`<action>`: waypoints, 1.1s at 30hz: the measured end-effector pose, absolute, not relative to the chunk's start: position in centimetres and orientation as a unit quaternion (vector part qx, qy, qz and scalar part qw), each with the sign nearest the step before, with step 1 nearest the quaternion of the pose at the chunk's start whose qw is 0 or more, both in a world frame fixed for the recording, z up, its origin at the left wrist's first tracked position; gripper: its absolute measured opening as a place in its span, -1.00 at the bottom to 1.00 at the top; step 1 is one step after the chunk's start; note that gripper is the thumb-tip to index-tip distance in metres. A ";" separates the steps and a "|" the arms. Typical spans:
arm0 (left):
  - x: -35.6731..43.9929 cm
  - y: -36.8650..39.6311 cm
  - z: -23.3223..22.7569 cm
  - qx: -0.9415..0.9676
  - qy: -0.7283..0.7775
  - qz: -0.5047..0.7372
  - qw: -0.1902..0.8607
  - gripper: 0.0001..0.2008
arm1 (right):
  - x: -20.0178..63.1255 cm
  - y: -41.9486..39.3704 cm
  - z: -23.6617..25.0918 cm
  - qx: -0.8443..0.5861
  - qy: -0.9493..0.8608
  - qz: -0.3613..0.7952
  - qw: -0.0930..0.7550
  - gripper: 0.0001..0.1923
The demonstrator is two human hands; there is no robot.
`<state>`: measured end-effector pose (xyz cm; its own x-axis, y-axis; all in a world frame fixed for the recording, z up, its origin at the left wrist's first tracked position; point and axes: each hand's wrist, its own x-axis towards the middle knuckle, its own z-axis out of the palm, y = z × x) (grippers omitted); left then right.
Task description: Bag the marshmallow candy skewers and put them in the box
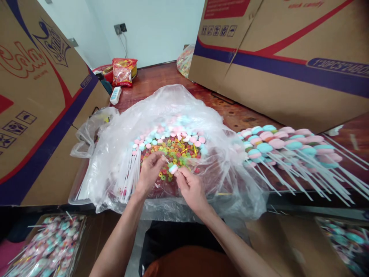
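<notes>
Candy point(173, 169) pinched by right hand point(188, 185); left hand point(150, 169) curled beside, grip unclear.

Left hand point(151, 171) pinches a thin white piece, looks like a stick end, at the upper-left side of a small candy stack point(173, 169). Right hand point(190, 185) pinches the stack's lower-right edge. Under them: loose ring candies point(170, 151), mostly yellow, green, orange. Pink and blue candy discs point(148, 146) behind, partly under clear plastic sheeting point(170, 100). White sticks point(132, 173) left of left hand. Finished-looking lollipops point(276, 144) piled right, sticks toward the wearer. "Cola" carton point(43, 96) left, "stick candy" carton point(276, 69) right, both on the wooden table point(157, 75).
</notes>
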<state>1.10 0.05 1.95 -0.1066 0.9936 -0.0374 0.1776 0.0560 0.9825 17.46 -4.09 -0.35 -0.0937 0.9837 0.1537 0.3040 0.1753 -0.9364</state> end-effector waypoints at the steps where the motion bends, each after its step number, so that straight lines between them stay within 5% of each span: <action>1: 0.5 1.1 2.1 0.539 0.614 0.454 0.355 -0.80 | 17.6 -4.0 -0.5 -0.514 -0.626 0.390 0.438 -0.69; 4: -1.5 4.2 2.2 0.629 0.694 0.335 0.107 -0.78 | 17.8 -4.1 -0.8 -0.520 -0.619 0.398 0.434 -0.69; 7: -3.0 6.1 1.5 0.669 0.713 0.210 0.023 -0.79 | 17.8 -4.4 -1.0 -0.524 -0.613 0.406 0.429 -0.69; 33: -4.1 9.9 1.7 0.726 0.672 0.147 -0.009 -0.63 | 17.7 -4.6 -0.9 -0.513 -0.609 0.416 0.440 -0.70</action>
